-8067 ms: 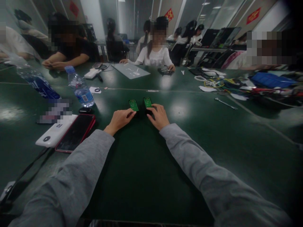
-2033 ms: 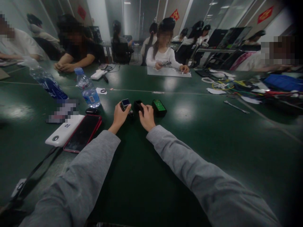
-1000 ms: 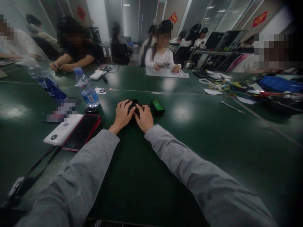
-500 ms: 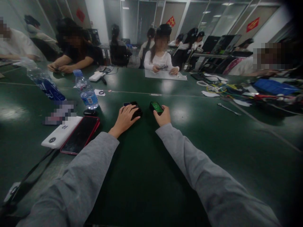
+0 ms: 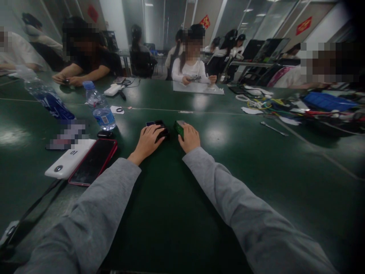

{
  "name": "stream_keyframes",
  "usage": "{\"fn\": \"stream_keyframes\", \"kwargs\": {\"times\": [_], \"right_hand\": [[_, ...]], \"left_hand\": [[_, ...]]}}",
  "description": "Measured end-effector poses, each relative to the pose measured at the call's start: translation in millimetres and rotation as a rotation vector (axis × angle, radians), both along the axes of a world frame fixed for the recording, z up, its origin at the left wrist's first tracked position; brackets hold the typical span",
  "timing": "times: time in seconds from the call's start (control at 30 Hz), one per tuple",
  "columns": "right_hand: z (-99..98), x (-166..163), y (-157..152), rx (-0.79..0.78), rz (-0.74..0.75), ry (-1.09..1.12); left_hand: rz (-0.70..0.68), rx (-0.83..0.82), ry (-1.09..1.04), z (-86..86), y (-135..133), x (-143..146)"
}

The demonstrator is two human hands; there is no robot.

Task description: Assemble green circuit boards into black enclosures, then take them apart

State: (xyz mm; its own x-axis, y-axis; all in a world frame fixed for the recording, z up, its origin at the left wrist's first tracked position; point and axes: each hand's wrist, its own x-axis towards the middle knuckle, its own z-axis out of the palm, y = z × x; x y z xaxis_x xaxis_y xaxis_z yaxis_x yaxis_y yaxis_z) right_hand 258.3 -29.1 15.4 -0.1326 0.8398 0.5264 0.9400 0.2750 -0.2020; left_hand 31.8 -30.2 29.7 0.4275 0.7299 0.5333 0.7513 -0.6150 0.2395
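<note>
A long dark green table (image 5: 176, 213) runs toward glass partitions (image 5: 256, 19) under ceiling lights (image 5: 148, 4).

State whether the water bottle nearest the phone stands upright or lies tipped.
Upright: the water bottle stands on its base on the green table, blue cap uppermost.

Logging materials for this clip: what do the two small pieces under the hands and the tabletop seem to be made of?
Black casing under the left hand: matte, probably plastic. Green piece at the right hand: flat green face, likely a circuit board. Table: dark green smooth mat; lamp glare suggests a semi-gloss coating.
</note>
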Motion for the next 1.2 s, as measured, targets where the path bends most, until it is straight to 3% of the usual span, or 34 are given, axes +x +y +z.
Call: {"fn": "stream_keyframes", "kwargs": {"times": [0.1, 0.27, 0.43, 0.73, 1.2], "right_hand": [[-4.3, 1.9, 3.7, 0.009, -0.022, 0.058], [-19.0, 12.3, 19.6, 0.035, -0.137, 0.332], [-18.9, 20.1, 24.8, -0.083, -0.178, 0.442], [-0.2, 1.8, 3.1, -0.022, -0.012, -0.008], [0.8, -4.7, -1.1, -0.055, 0.051, -0.088]], "left_hand": [[0.002, -0.009, 0.002, 0.0, 0.4, 0.1], [0.002, -0.019, -0.010, 0.6, -0.1, 0.8], [-0.014, -0.033, -0.037, -0.2, 0.1, 0.2], [0.003, -0.010, -0.001, -0.3, -0.6, 0.7], [0.022, 0.037, 0.053, -1.9, 0.2, 0.4]]}}
